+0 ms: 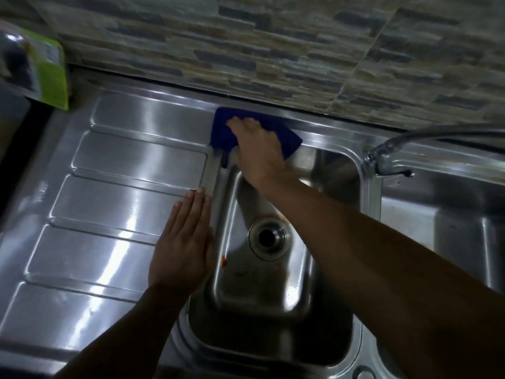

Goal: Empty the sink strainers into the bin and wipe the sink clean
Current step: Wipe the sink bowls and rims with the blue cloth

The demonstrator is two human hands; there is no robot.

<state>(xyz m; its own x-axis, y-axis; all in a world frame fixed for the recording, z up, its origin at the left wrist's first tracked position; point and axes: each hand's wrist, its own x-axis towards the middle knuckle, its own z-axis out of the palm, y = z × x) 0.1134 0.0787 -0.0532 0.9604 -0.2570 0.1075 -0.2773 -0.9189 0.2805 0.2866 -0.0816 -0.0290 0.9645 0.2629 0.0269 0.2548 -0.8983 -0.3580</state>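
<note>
Left hand [181, 250]: nearest the camera; lies flat on the drainboard [109, 187]; fingers [191, 206] straight and together, holding nothing; its edge just beside the basin rim
Right hand [258, 149]: reaches across the basin [273, 310]; fingers [240, 123] nearly straight, pressing the blue cloth [221, 129] down rather than gripping it
Cloth: under and beyond the right fingers, on the rim's back-left corner, near the tiled wall [246, 50]; long axis runs left-right along that wall
Red smears [224, 260]: on the basin floor, well apart from the right fingers, toward the camera; left palm is nearer
Drain [269, 236]: open; no strainer visible
Next move: probably drawing the cloth down toward the smears
</note>
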